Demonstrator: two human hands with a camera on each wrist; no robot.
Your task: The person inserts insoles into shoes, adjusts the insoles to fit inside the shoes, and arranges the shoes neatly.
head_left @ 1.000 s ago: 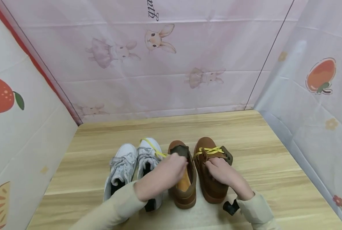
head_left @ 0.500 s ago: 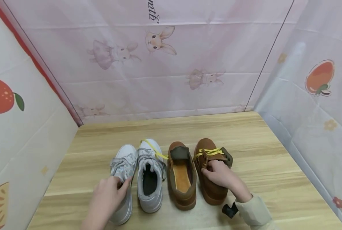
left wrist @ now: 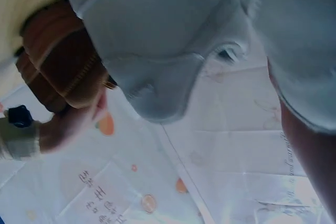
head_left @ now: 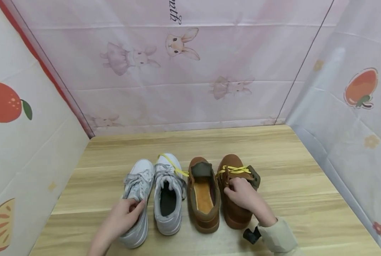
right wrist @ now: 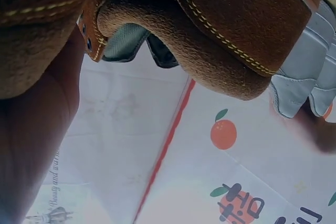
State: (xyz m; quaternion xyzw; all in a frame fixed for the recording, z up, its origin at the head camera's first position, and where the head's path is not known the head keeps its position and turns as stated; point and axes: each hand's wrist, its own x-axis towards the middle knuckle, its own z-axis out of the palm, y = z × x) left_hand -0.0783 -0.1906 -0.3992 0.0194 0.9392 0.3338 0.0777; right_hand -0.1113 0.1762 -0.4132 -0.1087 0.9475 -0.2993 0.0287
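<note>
Two white sneakers and two brown shoes stand in a row, toes pointing away. My left hand (head_left: 123, 215) holds the far-left white sneaker (head_left: 136, 234) at its opening, thumb and fingers bent at the collar; the fingertips are partly hidden. Beside it is the second white sneaker (head_left: 168, 226), untouched. My right hand (head_left: 242, 195) grips the far-right brown shoe (head_left: 236, 217) at its opening, its fingertips hidden inside. Between them sits the other brown shoe (head_left: 207, 225), its orange insole showing. In the right wrist view the brown shoe's stitched heel (right wrist: 241, 30) looms close.
The shoes stand on a wood-grain table (head_left: 283, 170). A yellow lace (head_left: 237, 169) crosses the right brown shoe, and a yellow lace end (head_left: 181, 172) lies over the second sneaker's toe. A pink printed sheet (head_left: 190, 106) rises behind. A black device (head_left: 251, 235) sits at the right wrist.
My left hand has moved left from over the inner brown shoe to the far-left white sneaker and taken hold of its collar. The right hand stays at the right brown shoe.
</note>
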